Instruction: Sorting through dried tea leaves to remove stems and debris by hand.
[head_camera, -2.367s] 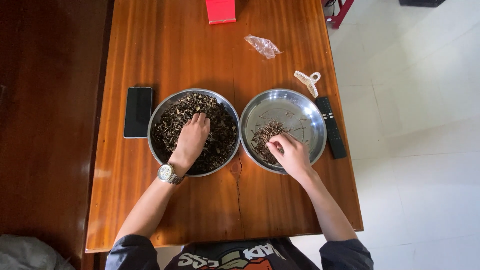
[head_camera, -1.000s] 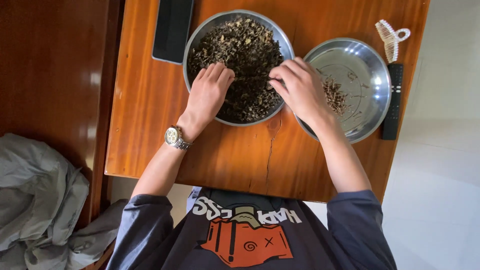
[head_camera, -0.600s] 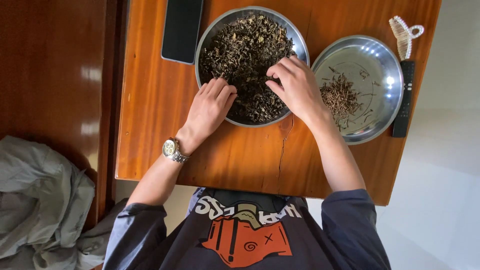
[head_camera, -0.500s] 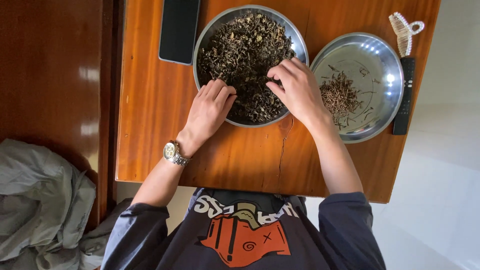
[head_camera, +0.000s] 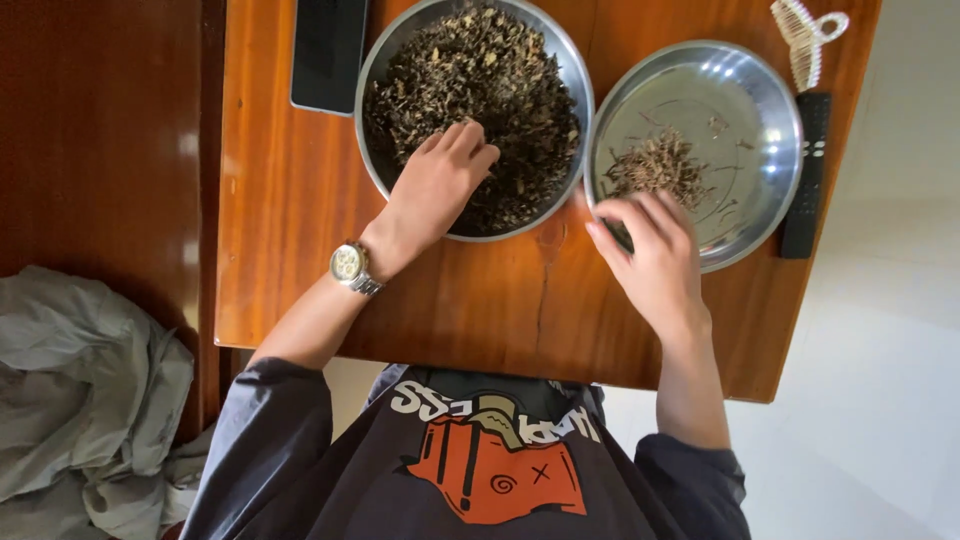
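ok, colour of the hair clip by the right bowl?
Cream-white hair clip, top right on the table, clear in the head view.

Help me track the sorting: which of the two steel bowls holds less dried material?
The right steel bowl, by the right hand: only a small clump of twigs on mostly bare metal. The left steel bowl, under the left hand, is heaped nearly full.

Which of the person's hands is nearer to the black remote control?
Right. The right hand is over the near rim of the sparser bowl, beside the remote control; the left hand rests in the fuller bowl, farther away.
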